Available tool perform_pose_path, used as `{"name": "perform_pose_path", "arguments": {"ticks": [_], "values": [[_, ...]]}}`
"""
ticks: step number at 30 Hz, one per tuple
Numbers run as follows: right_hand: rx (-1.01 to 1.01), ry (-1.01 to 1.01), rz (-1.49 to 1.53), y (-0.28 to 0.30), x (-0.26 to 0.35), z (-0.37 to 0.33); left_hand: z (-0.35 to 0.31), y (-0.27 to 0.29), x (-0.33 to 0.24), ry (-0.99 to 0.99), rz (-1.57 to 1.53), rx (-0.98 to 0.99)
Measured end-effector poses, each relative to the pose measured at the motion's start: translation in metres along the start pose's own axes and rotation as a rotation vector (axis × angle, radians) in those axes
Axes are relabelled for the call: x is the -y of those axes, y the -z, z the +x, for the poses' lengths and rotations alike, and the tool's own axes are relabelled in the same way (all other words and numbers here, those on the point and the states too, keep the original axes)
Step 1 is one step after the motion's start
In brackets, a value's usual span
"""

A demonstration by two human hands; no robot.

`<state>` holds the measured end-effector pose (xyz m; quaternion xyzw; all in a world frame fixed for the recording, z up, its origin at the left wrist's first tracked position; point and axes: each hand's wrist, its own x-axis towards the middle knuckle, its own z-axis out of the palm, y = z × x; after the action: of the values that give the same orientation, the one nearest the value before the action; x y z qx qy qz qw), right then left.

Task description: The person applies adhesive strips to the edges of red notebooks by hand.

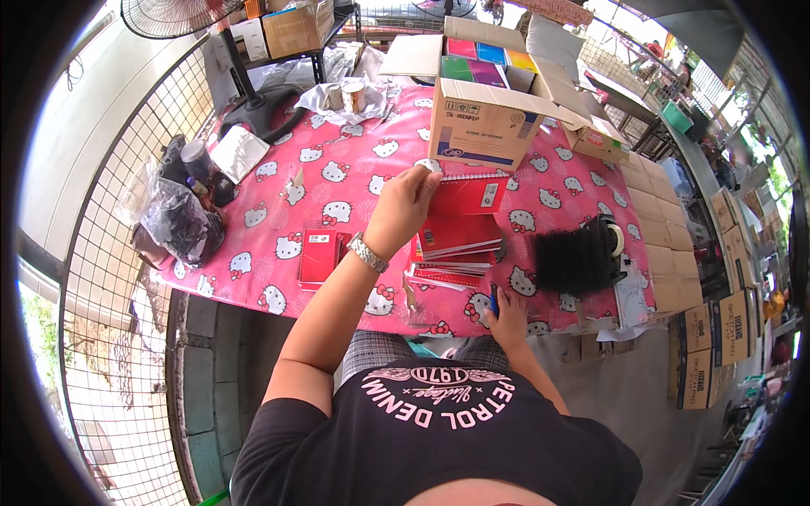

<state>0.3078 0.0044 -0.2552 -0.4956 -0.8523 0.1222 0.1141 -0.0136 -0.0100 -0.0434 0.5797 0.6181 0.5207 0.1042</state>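
My left hand [410, 196] is closed at the upper left corner of a red spiral notebook [469, 196], its fingers pinched together. A small white patch [430, 165] shows at the fingertips; what it is cannot be made out. Below the notebook lies an uneven stack of red notebooks [456, 244], some with page edges showing. Near the table's front edge, my right hand [508, 322] is closed round a slim blue handled tool [494, 297], its kind partly hidden by the fingers. Left of my forearm sits a smaller pile of red notebooks [319, 258].
A carton [481, 139] of colourful notebooks stands open behind the stack. At right is a bundle of black bristles or wires [574, 261]. Plastic-bagged items [181, 215] and a fan base [261, 114] occupy the left. The pink patterned tablecloth [354, 190] covers the table.
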Motion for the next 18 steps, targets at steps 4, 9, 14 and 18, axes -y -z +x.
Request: {"name": "perform_pose_path", "arguments": {"ticks": [4,9,14,18], "values": [[-0.462,0.05,0.352,0.027,-0.02,0.031,0.004,-0.001,-0.018,-0.033,0.038,0.005],[-0.591,0.32,0.57,0.148,0.086,0.063,0.005,0.001,0.003,0.144,-0.037,0.076],[-0.493,0.517,0.517,0.176,0.147,0.083,0.001,-0.006,0.003,-0.025,-0.056,-0.037],[-0.473,0.611,0.421,0.177,0.171,0.089,0.001,-0.002,0.011,0.037,-0.05,0.028]]}}
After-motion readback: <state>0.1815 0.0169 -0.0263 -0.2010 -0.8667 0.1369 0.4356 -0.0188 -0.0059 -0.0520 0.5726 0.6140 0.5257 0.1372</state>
